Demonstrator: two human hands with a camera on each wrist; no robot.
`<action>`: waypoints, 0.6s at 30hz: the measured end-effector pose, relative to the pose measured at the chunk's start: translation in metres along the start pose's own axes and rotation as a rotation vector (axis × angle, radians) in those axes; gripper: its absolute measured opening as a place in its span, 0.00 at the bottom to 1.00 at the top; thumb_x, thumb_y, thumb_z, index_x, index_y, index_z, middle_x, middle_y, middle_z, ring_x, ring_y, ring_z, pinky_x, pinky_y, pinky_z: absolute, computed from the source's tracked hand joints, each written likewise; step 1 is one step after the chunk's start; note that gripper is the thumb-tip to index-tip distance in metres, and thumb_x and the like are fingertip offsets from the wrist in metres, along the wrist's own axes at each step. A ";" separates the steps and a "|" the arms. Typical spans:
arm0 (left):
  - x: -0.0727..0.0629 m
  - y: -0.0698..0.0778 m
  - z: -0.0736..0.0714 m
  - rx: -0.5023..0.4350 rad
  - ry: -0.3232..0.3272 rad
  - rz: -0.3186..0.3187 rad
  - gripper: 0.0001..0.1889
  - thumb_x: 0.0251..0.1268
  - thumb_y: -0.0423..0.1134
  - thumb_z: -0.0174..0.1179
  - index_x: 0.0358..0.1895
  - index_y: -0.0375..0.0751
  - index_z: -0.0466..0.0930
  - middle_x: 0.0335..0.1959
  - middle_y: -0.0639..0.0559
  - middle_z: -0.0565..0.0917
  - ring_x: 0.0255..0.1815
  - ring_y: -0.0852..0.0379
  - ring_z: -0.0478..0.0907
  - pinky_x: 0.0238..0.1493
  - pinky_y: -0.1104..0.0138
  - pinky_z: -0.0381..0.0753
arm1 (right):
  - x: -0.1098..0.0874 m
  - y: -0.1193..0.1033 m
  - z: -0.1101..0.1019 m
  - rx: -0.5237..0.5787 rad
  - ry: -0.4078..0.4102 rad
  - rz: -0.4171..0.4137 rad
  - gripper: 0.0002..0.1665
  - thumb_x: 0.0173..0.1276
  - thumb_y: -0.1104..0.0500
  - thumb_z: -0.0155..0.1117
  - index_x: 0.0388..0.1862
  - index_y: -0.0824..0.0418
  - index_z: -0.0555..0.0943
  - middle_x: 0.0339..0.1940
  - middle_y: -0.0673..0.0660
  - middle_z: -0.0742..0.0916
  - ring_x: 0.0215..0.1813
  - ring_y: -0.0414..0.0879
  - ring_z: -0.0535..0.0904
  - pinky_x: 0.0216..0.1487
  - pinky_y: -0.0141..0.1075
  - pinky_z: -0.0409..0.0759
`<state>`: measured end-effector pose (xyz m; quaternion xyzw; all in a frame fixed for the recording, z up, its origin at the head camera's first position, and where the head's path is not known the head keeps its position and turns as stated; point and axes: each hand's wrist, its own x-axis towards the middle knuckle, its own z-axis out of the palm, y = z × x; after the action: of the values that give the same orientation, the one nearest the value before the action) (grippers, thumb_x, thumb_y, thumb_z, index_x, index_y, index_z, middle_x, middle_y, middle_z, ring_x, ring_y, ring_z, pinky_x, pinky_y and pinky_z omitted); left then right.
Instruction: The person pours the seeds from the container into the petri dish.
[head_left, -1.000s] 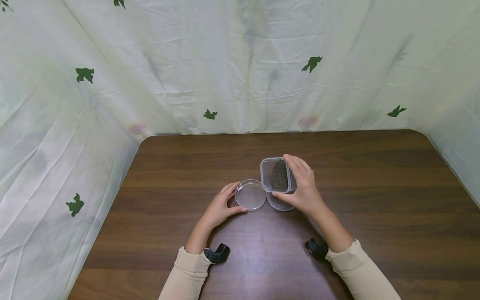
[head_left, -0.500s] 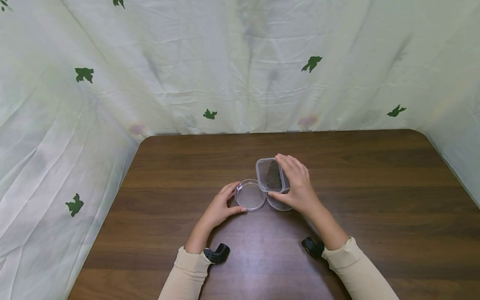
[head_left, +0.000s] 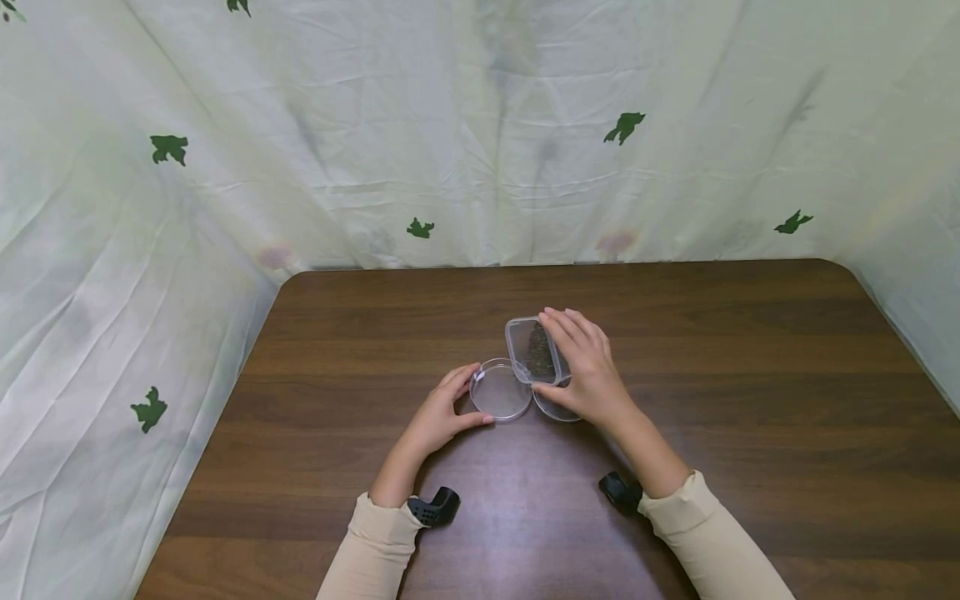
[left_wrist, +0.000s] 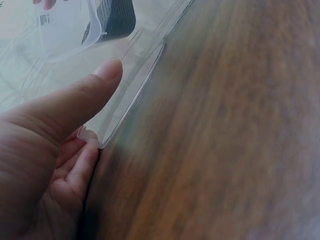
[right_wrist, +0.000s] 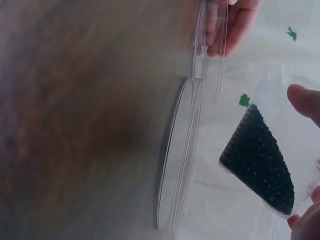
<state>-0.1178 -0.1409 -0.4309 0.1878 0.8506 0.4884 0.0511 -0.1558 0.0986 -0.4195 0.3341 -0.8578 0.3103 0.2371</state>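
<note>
My left hand [head_left: 441, 417] holds a clear round petri dish [head_left: 501, 392] on the table, thumb at its near side and fingers at its far left. My right hand [head_left: 588, 371] grips a clear square plastic tub [head_left: 517, 342] of dark granules [right_wrist: 260, 160], raised above the table and tilted left. The tub's left part overlaps the dish's right rim in the head view; the granules are heaped toward one side. Beneath the right hand lies a second clear round dish or lid [head_left: 553, 405], touching or almost touching the first and partly hidden. The petri dish's inside looks bare.
The brown wooden table [head_left: 375, 325] extends around both hands. Behind and beside it hangs a pale cloth [head_left: 337, 125] with green leaf-like shapes. A black camera [head_left: 435, 508] sits on the left wrist and another black camera [head_left: 621, 493] on the right.
My right hand has moved left with the tub, which has tilted further toward the petri dish. More of the second dish is covered differently by the hand. My left hand has stayed still.
</note>
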 end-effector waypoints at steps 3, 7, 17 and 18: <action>0.000 0.000 0.000 -0.004 0.003 0.005 0.38 0.44 0.28 0.68 0.61 0.22 0.60 0.59 0.29 0.63 0.58 0.38 0.64 0.60 0.60 0.64 | 0.001 -0.001 0.001 -0.011 0.000 -0.015 0.60 0.33 0.53 0.80 0.67 0.60 0.60 0.65 0.57 0.66 0.66 0.55 0.55 0.62 0.56 0.55; 0.000 -0.001 0.000 0.000 0.005 0.014 0.38 0.44 0.28 0.68 0.61 0.22 0.60 0.59 0.29 0.63 0.59 0.38 0.64 0.60 0.59 0.65 | 0.002 -0.001 0.002 -0.021 0.000 -0.029 0.60 0.33 0.54 0.80 0.67 0.59 0.60 0.65 0.56 0.66 0.66 0.55 0.54 0.63 0.55 0.54; 0.000 -0.002 0.000 -0.002 0.005 0.018 0.38 0.44 0.28 0.68 0.61 0.21 0.60 0.59 0.29 0.63 0.59 0.38 0.64 0.60 0.59 0.64 | 0.005 -0.004 0.004 -0.043 0.009 -0.085 0.59 0.34 0.54 0.80 0.67 0.60 0.61 0.65 0.57 0.66 0.66 0.56 0.55 0.65 0.53 0.51; 0.000 -0.002 0.001 -0.001 0.005 0.018 0.38 0.44 0.28 0.68 0.60 0.21 0.60 0.59 0.29 0.63 0.59 0.38 0.64 0.60 0.59 0.64 | 0.005 -0.004 0.005 -0.047 0.011 -0.092 0.58 0.34 0.54 0.80 0.66 0.60 0.61 0.65 0.57 0.67 0.66 0.57 0.55 0.65 0.53 0.51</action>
<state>-0.1185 -0.1413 -0.4329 0.1944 0.8487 0.4899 0.0444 -0.1572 0.0909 -0.4181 0.3657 -0.8473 0.2808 0.2637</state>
